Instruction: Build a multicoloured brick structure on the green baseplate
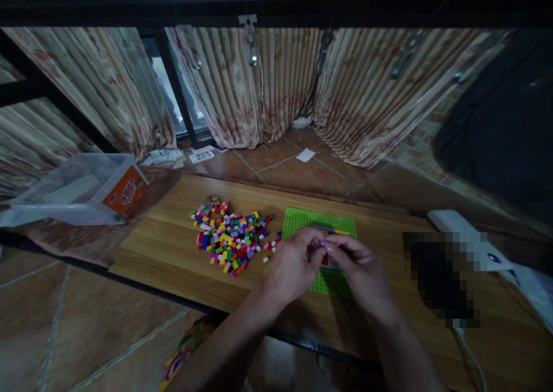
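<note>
My left hand (292, 264) and my right hand (358, 268) meet over a green studded baseplate (302, 219) on a wooden table (173, 248). Their fingertips pinch a tiny purple brick (322, 243) between them; something red shows just below it. A few coloured bricks sit in a row on the plate's far part (330, 229). To the left of the plate lies a heap of several small multicoloured bricks (228, 236), with a few loose ones (271, 247) near my left hand.
A clear plastic box (73, 187) with an orange label sits at the table's far left. A blurred dark object (436, 276) and a white device (462, 227) lie at the right. Curtains (259, 86) hang behind, above a tiled floor.
</note>
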Demonstrator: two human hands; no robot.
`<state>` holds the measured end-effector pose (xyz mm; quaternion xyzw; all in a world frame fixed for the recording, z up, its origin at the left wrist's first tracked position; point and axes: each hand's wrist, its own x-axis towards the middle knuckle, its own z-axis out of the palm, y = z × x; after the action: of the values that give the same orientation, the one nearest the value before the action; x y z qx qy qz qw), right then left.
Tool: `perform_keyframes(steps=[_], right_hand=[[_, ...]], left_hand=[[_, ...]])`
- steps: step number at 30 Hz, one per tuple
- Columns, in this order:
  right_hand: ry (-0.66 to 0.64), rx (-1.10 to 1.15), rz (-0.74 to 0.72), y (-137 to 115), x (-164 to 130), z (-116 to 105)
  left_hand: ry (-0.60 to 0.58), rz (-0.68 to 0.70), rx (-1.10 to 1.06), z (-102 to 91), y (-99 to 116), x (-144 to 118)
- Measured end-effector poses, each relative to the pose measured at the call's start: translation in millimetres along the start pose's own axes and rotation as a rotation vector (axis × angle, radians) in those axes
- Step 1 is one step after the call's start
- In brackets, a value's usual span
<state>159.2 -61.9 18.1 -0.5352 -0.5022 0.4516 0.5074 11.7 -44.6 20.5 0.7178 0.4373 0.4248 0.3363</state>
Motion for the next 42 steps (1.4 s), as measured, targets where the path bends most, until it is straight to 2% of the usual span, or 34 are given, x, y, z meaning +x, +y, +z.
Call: perform_keyframes(steps=[6,8,13,15,19,26,35,42], right_hand=[[0.001,-0.019,0.002,1.0,0.4,-3.5],[0.058,-0.05,0.0,2.1,3.0,-9.5],[0.299,-0.197,-0.05,5.6,10.2,-38.3],[0.331,-0.288,-0.069,7.5,10.9,-49.7],[0.255,-0.456,-0.087,11.9,9.2,-59.2],[0.121,-0.625,-0.134,11.1,8.3,-48.0],[0.114,-0.679,-0.164,9.9,7.5,-42.9],[0.106,-0.704,-0.191,13.5,8.8,-42.7]], left_hand=[[-0.029,-0.014,0.021,-1.1,1.3,1.1],[-0.017,-0.023,0.052,-4.0,0.6,2.5],[0.004,-0.125,0.166,-15.6,-5.3,7.5],[-0.016,-0.152,0.217,-18.7,-8.0,8.9],[-0.093,-0.176,0.299,-19.5,-9.0,8.8],[-0.208,-0.195,0.418,-17.6,-3.7,5.0],[-0.27,-0.224,0.489,-19.2,-1.3,5.9],[-0.277,-0.212,0.487,-20.4,1.6,6.0]])
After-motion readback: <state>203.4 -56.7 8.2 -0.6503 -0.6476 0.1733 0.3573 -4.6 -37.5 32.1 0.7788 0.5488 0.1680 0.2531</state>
